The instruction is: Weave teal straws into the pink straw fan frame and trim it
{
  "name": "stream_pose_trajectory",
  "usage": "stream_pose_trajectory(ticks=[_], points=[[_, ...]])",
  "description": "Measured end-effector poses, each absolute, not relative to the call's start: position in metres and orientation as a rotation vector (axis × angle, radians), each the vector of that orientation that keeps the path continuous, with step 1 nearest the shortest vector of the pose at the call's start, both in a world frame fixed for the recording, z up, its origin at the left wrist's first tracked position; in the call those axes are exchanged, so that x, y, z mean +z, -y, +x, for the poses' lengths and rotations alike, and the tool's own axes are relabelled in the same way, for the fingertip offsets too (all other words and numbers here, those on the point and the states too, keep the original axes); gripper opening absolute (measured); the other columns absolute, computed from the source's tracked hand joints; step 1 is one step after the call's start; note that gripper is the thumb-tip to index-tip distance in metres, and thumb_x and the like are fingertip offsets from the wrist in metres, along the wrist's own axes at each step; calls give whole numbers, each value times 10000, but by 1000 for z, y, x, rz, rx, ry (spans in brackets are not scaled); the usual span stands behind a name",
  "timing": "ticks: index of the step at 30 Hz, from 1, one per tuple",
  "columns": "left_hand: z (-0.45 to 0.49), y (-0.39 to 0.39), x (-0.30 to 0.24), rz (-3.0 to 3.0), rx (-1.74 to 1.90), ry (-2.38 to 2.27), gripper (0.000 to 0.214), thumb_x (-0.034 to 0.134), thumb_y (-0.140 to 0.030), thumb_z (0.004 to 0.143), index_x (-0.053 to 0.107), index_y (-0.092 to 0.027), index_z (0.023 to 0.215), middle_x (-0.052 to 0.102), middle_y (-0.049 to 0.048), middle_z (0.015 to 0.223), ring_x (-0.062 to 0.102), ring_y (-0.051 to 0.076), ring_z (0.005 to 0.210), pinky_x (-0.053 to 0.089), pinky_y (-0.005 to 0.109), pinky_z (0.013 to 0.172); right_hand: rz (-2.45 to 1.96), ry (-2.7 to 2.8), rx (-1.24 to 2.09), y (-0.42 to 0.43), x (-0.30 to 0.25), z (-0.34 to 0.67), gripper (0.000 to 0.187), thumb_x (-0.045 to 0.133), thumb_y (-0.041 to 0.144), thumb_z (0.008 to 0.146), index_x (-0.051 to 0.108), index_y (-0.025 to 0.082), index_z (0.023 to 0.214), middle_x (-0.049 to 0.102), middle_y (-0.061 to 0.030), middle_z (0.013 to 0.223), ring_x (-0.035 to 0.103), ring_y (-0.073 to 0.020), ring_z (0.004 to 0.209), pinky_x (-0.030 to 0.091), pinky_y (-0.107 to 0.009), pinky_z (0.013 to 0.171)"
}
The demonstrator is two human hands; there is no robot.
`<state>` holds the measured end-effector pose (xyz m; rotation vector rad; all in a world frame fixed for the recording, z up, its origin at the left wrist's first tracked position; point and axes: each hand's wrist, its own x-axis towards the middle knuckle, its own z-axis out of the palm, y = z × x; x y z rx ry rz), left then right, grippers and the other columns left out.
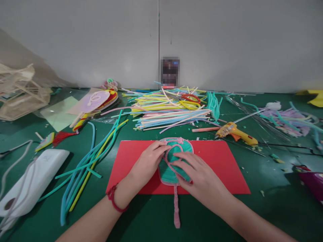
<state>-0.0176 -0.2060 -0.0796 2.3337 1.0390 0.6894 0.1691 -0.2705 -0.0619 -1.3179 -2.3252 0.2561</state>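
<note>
A small teal fan (174, 164) edged in pink pipe cleaner lies on a red sheet (222, 168), its pink twisted handle (176, 208) hanging over the sheet's near edge onto the green table. My left hand (147, 164) rests on the fan's left edge, fingers curled and pressing the pink trim. My right hand (199, 176) lies on the fan's right side, fingertips pinching down on a pink loop on its face. A red cord is tied round my left wrist.
A big heap of coloured pipe cleaners (166, 109) with red-handled scissors (190, 98) lies behind. A yellow glue gun (236, 131) sits at right. Long teal and yellow strands (85, 164), a white device (32, 179), finished fans (97, 102) and a purple object (314, 181) surround.
</note>
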Motion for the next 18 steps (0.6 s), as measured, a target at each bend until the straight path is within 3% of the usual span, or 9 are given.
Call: stream_pose_trajectory(ticks=[8, 14, 18], points=[[-17, 207, -78, 2434, 672, -1024, 292, 400, -89, 886, 537, -200, 1119, 577, 62, 1136, 536, 161, 1103, 487, 347, 944, -1324, 2336, 214, 269, -59, 173, 143, 508, 169, 834, 567, 184, 963, 627, -85, 1020, 593, -212, 1013, 537, -360, 837], [-17, 208, -78, 2449, 731, -988, 278, 392, -117, 898, 556, -203, 1107, 566, 60, 1109, 551, 149, 1053, 513, 327, 896, -1220, 2471, 71, 272, -59, 172, 141, 445, 109, 836, 575, 163, 838, 653, -89, 923, 584, -243, 1059, 499, -429, 925], [-17, 208, -79, 2444, 739, -988, 246, 412, -126, 894, 570, -194, 1071, 564, 59, 1106, 546, 147, 1058, 511, 320, 898, -1231, 2461, 209, 272, -57, 174, 113, 489, 97, 790, 577, 163, 813, 648, -93, 1025, 545, -255, 1128, 478, -434, 961]])
